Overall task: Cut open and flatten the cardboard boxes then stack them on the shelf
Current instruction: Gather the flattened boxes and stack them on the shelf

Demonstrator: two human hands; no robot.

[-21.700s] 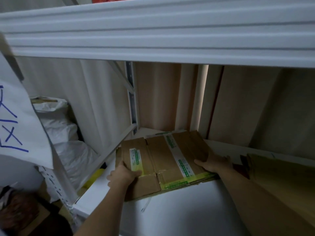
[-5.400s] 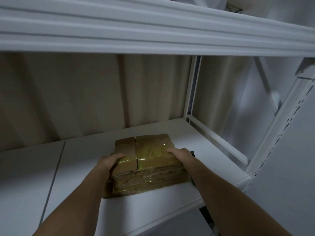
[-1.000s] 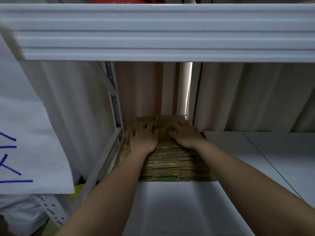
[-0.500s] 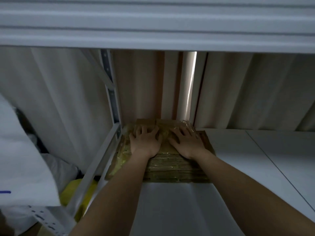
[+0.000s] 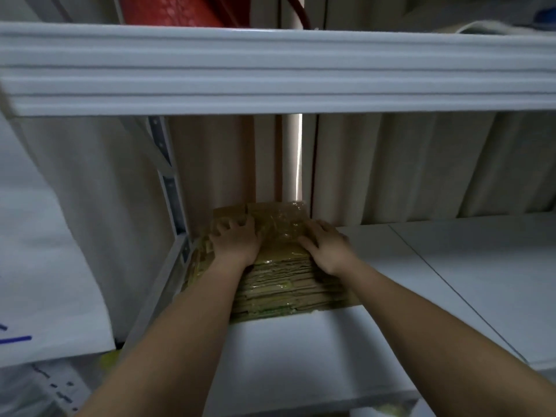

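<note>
A stack of flattened cardboard boxes (image 5: 282,284), brown with yellowish tape, lies in the back left corner of the white shelf (image 5: 301,356), against the beige curtain. My left hand (image 5: 234,239) presses flat on the left part of the top sheet, fingers spread toward the back. My right hand (image 5: 326,245) rests palm down on the right part of the stack top, fingers straight. Both forearms reach in from the front edge of the shelf.
The upper shelf's white beam (image 5: 270,70) hangs low across the view. A perforated metal upright (image 5: 168,188) stands left of the stack. A white sheet with blue marks (image 5: 45,266) hangs at the left. Something red (image 5: 171,9) sits on the upper shelf.
Both hands stay pressed on the stack. My right hand has slid a little toward the stack's right edge. The view has tilted up, showing the upper shelf again.
</note>
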